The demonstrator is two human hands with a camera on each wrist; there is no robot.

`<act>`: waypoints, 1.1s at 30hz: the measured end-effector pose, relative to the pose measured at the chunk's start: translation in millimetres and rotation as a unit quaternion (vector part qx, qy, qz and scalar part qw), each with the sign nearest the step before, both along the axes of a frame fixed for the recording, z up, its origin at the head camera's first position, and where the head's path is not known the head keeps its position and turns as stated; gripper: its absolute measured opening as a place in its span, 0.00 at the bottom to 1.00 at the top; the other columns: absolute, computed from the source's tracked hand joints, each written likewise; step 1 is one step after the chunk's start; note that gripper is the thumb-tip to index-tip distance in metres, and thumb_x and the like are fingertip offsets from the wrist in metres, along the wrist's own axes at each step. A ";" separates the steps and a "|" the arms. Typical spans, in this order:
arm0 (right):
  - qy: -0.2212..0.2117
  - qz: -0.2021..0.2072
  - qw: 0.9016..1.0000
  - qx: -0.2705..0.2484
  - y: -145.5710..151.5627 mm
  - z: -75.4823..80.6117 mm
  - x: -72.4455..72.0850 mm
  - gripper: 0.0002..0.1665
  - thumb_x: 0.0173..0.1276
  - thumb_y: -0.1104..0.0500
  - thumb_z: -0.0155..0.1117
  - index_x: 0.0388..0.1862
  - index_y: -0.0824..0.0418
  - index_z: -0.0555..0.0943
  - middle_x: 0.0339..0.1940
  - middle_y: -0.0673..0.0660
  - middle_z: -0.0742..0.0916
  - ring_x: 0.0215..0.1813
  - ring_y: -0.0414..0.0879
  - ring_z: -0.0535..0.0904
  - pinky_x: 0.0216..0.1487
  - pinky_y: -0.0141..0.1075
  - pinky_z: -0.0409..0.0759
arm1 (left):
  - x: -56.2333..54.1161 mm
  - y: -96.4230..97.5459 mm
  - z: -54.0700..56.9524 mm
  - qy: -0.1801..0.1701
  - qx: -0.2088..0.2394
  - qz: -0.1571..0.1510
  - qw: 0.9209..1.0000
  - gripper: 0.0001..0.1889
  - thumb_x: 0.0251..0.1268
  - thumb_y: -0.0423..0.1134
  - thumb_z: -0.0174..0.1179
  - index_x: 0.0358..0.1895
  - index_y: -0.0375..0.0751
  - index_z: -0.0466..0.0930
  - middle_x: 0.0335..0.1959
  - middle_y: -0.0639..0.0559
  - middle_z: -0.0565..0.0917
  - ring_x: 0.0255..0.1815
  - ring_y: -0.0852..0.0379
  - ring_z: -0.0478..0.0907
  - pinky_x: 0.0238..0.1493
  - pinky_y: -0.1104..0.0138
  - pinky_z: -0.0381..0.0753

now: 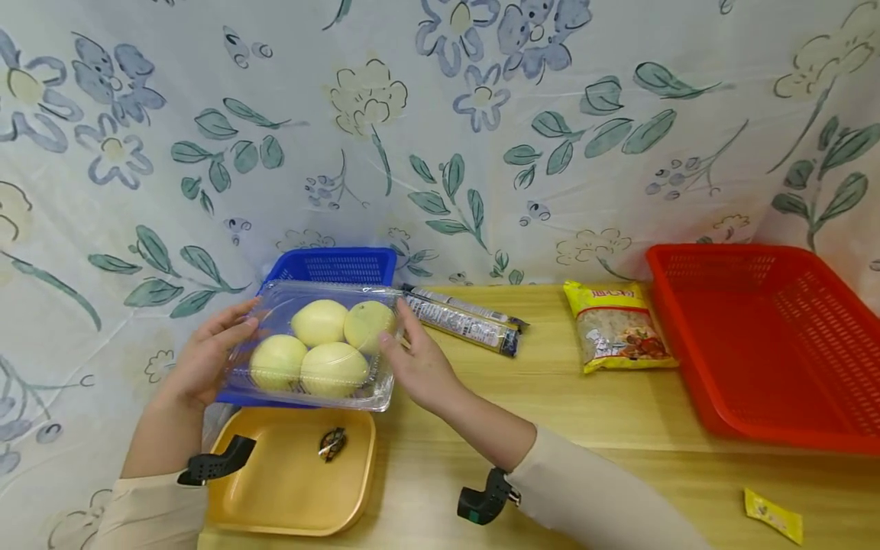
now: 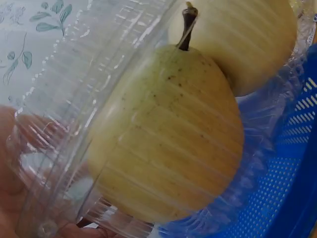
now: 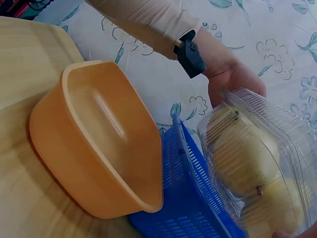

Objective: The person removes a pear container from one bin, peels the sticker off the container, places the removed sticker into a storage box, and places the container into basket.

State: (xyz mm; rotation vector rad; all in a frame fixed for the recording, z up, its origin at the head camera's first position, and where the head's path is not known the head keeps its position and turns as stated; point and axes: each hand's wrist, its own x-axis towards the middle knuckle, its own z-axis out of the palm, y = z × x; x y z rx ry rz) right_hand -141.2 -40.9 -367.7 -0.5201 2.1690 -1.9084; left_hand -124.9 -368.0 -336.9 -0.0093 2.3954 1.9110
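Both hands hold a clear plastic clamshell box (image 1: pixel 381 399) by its two sides. Inside lie several pale yellow pears (image 1: pixel 334 369); a stem shows on one pear (image 2: pixel 168 134) in the left wrist view. My left hand (image 1: pixel 199 359) grips the left side, its fingers partly seen through the plastic. On the opposite side, my right hand (image 1: pixel 428 370) holds the edge between thumb and fingers. The box is tilted, above a blue basket (image 1: pixel 330 263) at the back left, and covers much of it in the head view.
In front of the blue basket stands an orange tub (image 1: pixel 289 489) with a small dark wrapped item (image 1: pixel 333 444) inside. Two long dark packets (image 1: pixel 461 321), a yellow food bag (image 1: pixel 619 327) and a red basket (image 1: pixel 701 367) stand rightward. A small yellow packet (image 1: pixel 773 515) lies near the front.
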 end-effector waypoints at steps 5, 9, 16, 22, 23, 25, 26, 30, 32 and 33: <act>0.003 0.005 1.000 0.017 -25.7 -1.0 -15.2 0.42 0.81 0.43 0.51 0.86 0.50 0.48 0.85 0.56 0.59 0.81 0.58 0.61 0.76 0.52 0.68 | -7.9 -25.2 -4.1 -0.007 0.023 0.010 1.000 0.29 0.81 0.47 0.51 0.81 0.55 0.60 0.54 0.82 0.80 0.54 0.75 0.78 0.49 0.77 0.75; 0.008 0.008 0.999 0.045 -39.8 -1.2 -27.4 0.43 0.80 0.42 0.52 0.86 0.49 0.48 0.84 0.56 0.61 0.80 0.58 0.64 0.76 0.54 0.69 | -13.1 -37.2 -8.4 -0.019 0.038 0.020 0.999 0.29 0.81 0.47 0.51 0.81 0.57 0.59 0.53 0.83 0.81 0.54 0.76 0.78 0.47 0.75 0.72; -0.001 -0.001 0.998 0.064 -59.4 -9.4 -37.6 0.43 0.79 0.41 0.54 0.85 0.47 0.51 0.78 0.59 0.72 0.75 0.57 0.72 0.70 0.52 0.76 | -20.9 -55.8 -17.3 -0.025 0.064 0.017 0.998 0.25 0.81 0.44 0.51 0.77 0.61 0.65 0.53 0.81 0.83 0.53 0.74 0.78 0.47 0.75 0.74; 0.038 -0.006 0.994 0.105 -64.2 -13.8 -44.4 0.47 0.75 0.41 0.60 0.84 0.54 0.54 0.73 0.65 0.73 0.62 0.54 0.77 0.62 0.47 0.79 | -27.9 -63.4 -23.1 -0.018 0.056 0.011 0.998 0.29 0.81 0.44 0.51 0.81 0.55 0.58 0.53 0.82 0.81 0.52 0.74 0.79 0.47 0.77 0.75; 0.044 -0.004 0.993 0.112 -64.4 -15.4 -46.2 0.47 0.74 0.41 0.60 0.84 0.56 0.55 0.79 0.63 0.67 0.67 0.53 0.75 0.67 0.47 0.77 | -29.2 -63.9 -24.5 -0.020 0.044 0.014 0.999 0.31 0.81 0.45 0.51 0.82 0.54 0.55 0.55 0.82 0.78 0.52 0.74 0.79 0.47 0.77 0.75; 0.050 0.002 0.992 0.118 -64.0 -19.0 -49.0 0.48 0.73 0.42 0.62 0.84 0.58 0.56 0.83 0.64 0.60 0.73 0.55 0.73 0.72 0.48 0.74 | -32.5 -64.2 -27.9 -0.022 0.000 0.024 0.999 0.34 0.81 0.47 0.52 0.83 0.50 0.52 0.57 0.80 0.75 0.51 0.75 0.79 0.46 0.79 0.76; 0.054 0.005 0.991 0.125 -63.7 -20.7 -50.4 0.48 0.73 0.43 0.62 0.84 0.58 0.56 0.85 0.63 0.55 0.76 0.56 0.70 0.74 0.49 0.72 | -34.2 -64.0 -29.7 -0.025 -0.019 0.029 0.999 0.35 0.80 0.48 0.52 0.83 0.47 0.51 0.58 0.78 0.74 0.51 0.75 0.79 0.46 0.79 0.77; 0.070 0.023 0.987 0.142 -62.8 -26.5 -54.4 0.48 0.74 0.45 0.61 0.84 0.60 0.54 0.85 0.60 0.57 0.74 0.56 0.73 0.73 0.46 0.74 | -40.6 -62.7 -36.7 -0.038 -0.090 0.051 0.994 0.37 0.80 0.51 0.52 0.83 0.42 0.50 0.65 0.61 0.72 0.49 0.79 0.78 0.46 0.80 0.78; 0.080 0.033 0.984 0.154 -62.3 -28.0 -55.7 0.49 0.75 0.45 0.61 0.84 0.60 0.52 0.86 0.58 0.57 0.79 0.55 0.68 0.77 0.46 0.69 | -42.4 -61.2 -38.9 -0.040 -0.110 0.060 0.991 0.36 0.81 0.52 0.50 0.83 0.40 0.50 0.71 0.48 0.69 0.47 0.80 0.78 0.45 0.80 0.78; 0.083 0.039 0.983 0.157 -62.3 -28.8 -56.1 0.49 0.75 0.45 0.60 0.84 0.60 0.51 0.86 0.58 0.56 0.81 0.55 0.65 0.78 0.46 0.66 | -43.0 -60.4 -39.6 -0.041 -0.123 0.066 0.989 0.36 0.81 0.52 0.48 0.83 0.40 0.50 0.74 0.42 0.66 0.46 0.81 0.77 0.45 0.80 0.78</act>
